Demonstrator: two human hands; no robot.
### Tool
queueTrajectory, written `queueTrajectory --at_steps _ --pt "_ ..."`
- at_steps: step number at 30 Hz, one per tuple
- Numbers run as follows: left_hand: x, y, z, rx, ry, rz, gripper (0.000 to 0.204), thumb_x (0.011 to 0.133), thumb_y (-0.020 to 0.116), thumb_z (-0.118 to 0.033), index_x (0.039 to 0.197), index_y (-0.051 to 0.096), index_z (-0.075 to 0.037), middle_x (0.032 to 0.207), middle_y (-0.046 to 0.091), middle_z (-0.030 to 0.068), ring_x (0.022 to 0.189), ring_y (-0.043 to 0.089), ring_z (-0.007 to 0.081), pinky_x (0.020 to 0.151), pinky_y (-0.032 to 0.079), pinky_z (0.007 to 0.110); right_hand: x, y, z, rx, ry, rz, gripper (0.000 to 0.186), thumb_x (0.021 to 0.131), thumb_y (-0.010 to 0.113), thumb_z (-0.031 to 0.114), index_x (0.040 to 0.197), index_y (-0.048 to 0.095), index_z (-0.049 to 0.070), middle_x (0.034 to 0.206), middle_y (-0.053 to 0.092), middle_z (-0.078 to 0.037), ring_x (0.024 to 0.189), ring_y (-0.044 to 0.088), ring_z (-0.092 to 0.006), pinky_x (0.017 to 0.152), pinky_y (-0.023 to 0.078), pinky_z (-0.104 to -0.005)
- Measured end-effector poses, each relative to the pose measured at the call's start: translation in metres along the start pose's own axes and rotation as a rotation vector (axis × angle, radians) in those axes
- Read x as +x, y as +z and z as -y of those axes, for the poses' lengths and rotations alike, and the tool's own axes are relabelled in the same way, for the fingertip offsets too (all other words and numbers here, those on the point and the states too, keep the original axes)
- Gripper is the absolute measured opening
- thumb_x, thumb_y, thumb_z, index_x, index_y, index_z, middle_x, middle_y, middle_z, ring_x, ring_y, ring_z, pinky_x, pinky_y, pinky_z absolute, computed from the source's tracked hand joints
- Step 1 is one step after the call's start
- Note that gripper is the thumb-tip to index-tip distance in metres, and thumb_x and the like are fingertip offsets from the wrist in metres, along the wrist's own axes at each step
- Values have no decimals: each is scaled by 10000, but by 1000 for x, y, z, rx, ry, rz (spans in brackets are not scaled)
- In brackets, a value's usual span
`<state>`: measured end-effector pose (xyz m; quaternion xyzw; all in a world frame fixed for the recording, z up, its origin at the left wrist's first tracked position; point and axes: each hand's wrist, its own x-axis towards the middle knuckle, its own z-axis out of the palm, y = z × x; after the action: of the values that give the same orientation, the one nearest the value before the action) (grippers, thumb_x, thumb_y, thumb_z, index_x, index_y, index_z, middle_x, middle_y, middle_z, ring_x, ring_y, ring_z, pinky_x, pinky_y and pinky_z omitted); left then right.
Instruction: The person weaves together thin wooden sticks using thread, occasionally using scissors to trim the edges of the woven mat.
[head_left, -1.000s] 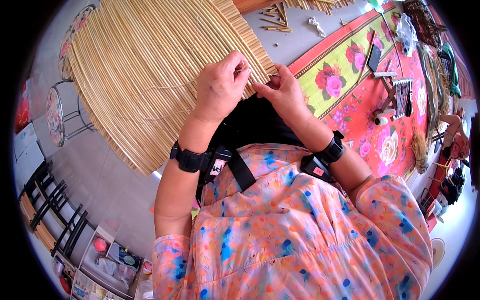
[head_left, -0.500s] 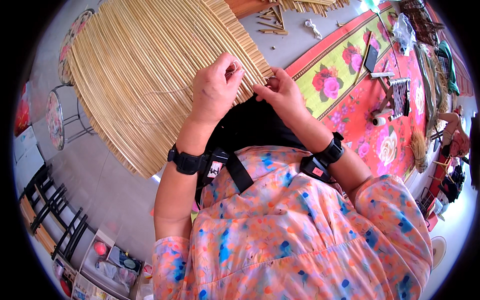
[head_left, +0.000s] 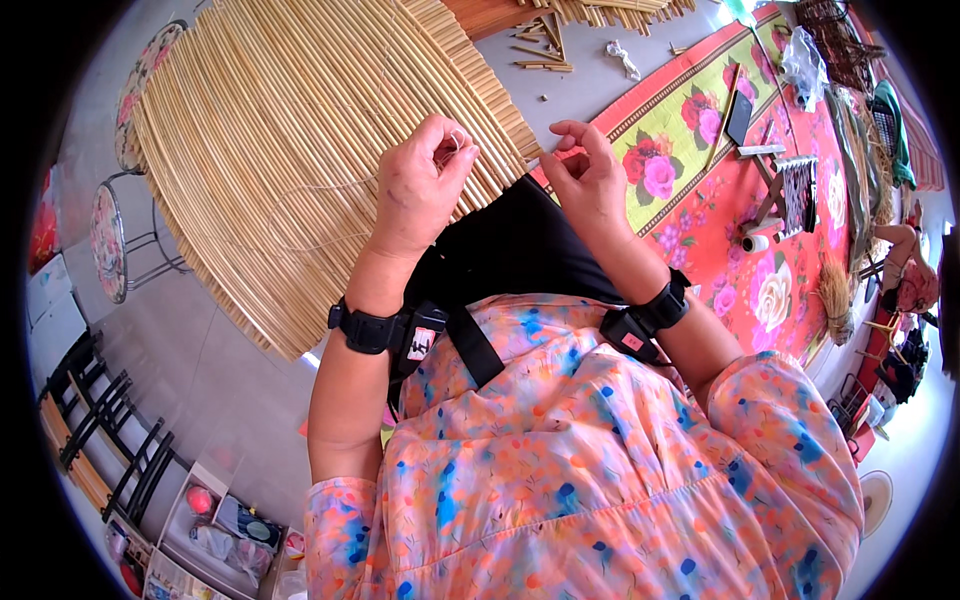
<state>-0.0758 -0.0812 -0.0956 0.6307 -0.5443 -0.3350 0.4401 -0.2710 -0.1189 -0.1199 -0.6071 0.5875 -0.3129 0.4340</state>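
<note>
A large mat of straw-coloured reed stalks (head_left: 290, 130), laid side by side, spreads out in front of me and to the left. My left hand (head_left: 420, 188) is closed in a pinch over the mat's near right part, with a pale thread (head_left: 330, 187) at its fingers. That thread trails in a loose loop across the stalks. Just off the mat's right corner is my right hand (head_left: 592, 182), thumb and fingers apart; I make out nothing in it. Both wrists wear black straps.
Cut stalk pieces (head_left: 543, 45) lie on the floor at the far side. To the right, a flowered red mat (head_left: 690, 215) carries a phone (head_left: 739, 117) and a small folding stool (head_left: 797, 197). Round-seated stools (head_left: 110, 240) stand left, a box of odds and ends (head_left: 225, 525) lower left.
My right hand has moved right, away from the mat's edge, and its fingers have spread. My left hand has shifted slightly left and down, still pinching the thread.
</note>
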Motion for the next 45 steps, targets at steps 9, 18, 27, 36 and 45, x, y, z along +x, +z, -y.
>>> queueTrajectory --at_steps 9,18,27,36,45 --pt "-1 -3 -2 40 -15 25 115 853 691 -46 884 583 -25 727 664 66 651 666 157 598 517 281 4 -8 7 -269 -387 91 171 795 741 101 963 720 129 938 604 -68 634 605 -262 605 524 -366" --pt "-1 -3 1 48 5 20 122 851 693 -42 899 582 -26 729 663 67 649 663 161 602 519 287 6 -7 14 -427 -450 162 74 894 620 126 936 589 73 916 589 -114 757 622 -357 631 515 -448" --pt "-1 -2 3 30 2 23 121 848 695 -43 901 587 -31 722 660 68 644 662 169 597 519 288 8 -17 13 -348 -467 171 195 853 632 64 1043 609 100 967 606 -99 788 639 -344 668 537 -434" --pt "0 -1 1 23 42 4 120 845 697 -42 897 590 -31 716 658 71 641 659 166 595 519 290 8 -9 10 -363 -508 113 50 841 677 94 889 666 102 952 619 -79 703 653 -315 613 539 -406" --pt "17 18 -8 -1 165 109 120 831 699 -72 887 599 -36 731 662 99 655 671 245 594 520 327 1 -2 11 -358 -435 22 65 834 693 120 896 677 106 951 620 -73 687 646 -307 602 531 -405"
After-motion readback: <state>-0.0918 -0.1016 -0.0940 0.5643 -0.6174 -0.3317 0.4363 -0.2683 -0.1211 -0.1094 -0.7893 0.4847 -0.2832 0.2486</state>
